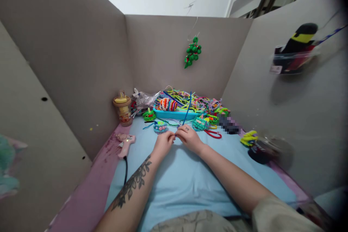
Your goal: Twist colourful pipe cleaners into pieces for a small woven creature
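Both forearms reach forward and converge, bare to the elbows; the left one carries a dark tattoo. The left hand (pixel 163 144) and right hand (pixel 189 138) meet fingertip to fingertip just before the blue tray (pixel 174 115), fingers curled in a pinch.

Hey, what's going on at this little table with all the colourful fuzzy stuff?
A person sits at a partitioned craft table, both hands close together over a light blue mat. The left hand and right hand pinch the lower end of a blue pipe cleaner that sticks up between them. Behind it a blue tray holds a heap of pipe cleaners, with small finished fuzzy figures around it. A pink glue gun lies left of the hands, and a green ornament hangs on the back wall.
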A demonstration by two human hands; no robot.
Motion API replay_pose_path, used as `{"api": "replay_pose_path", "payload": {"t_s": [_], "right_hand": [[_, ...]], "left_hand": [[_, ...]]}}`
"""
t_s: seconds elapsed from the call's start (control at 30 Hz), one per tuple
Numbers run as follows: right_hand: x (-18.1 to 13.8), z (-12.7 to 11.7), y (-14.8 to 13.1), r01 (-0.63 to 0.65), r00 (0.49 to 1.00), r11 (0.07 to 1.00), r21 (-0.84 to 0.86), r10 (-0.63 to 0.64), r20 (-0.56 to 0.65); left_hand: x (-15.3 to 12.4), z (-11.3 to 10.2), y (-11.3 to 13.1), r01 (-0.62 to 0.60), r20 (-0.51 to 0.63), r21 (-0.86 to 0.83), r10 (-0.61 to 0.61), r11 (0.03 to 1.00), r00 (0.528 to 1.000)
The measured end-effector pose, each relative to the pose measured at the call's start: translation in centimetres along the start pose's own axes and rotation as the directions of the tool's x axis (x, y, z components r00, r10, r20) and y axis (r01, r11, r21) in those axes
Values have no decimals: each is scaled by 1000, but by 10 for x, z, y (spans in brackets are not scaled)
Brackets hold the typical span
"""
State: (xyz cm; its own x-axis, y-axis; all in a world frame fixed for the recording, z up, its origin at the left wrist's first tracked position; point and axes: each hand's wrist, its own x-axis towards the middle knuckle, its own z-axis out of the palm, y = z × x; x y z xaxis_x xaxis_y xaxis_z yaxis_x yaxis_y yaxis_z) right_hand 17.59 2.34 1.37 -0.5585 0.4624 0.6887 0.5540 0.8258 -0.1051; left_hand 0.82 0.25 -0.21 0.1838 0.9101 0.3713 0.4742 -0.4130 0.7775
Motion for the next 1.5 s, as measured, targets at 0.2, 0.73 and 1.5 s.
{"api": "replay_pose_path", "payload": {"t_s": [0.2, 0.73, 1.5], "right_hand": [[-4, 2, -2, 7, 1000, 998, -67, -6, 15], [-11, -4, -1, 33, 999, 959, -280, -27, 25], [-7, -2, -34, -229, 968, 932, -282, 189, -163]], "left_hand": [[-1, -3, 2, -68, -5, 142, 70, 988, 998], [1, -1, -2, 33, 47, 64, -36, 997, 998], [7, 1, 4, 143, -114, -314, -187, 939, 976]]}}
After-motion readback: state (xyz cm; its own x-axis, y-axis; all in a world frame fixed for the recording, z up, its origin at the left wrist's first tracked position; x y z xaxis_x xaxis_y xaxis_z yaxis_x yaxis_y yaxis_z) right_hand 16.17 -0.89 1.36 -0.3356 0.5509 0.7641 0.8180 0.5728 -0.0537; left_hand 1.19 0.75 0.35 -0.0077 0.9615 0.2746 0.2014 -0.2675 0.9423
